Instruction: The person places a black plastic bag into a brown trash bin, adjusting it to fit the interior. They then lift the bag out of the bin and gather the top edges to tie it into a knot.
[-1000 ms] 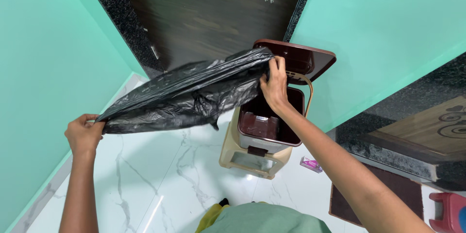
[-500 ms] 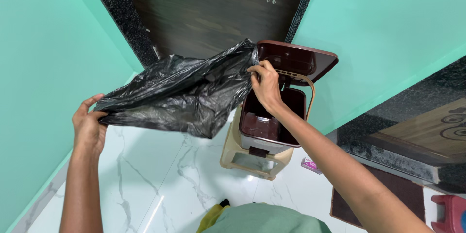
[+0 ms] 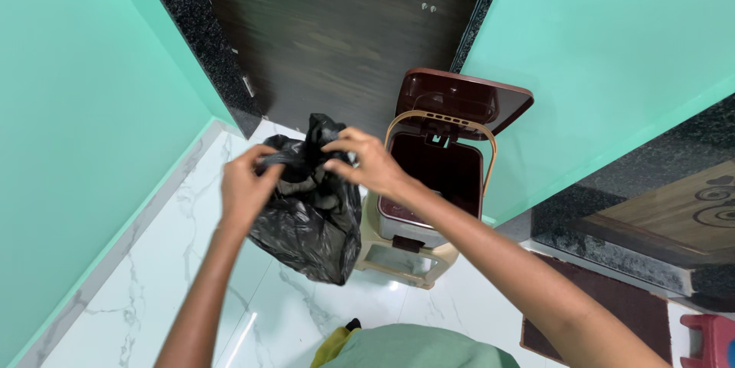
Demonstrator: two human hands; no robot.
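Your left hand [image 3: 246, 188] and right hand [image 3: 366, 161] each close a grip on the bunched top of a black plastic bag [image 3: 310, 219], which hangs above the marble floor [image 3: 153, 291], just beside the open brown-lidded pedal bin [image 3: 429, 184].

Crinkled glossy plastic bag [image 3: 310, 219]; smooth shiny plastic bin [image 3: 432, 184] (floor [image 3: 153, 291]: polished marble, door [image 3: 337, 27]: matt wood).

black bag [image 3: 310, 222], maroon bin [image 3: 432, 184], mint wall [image 3: 92, 107]
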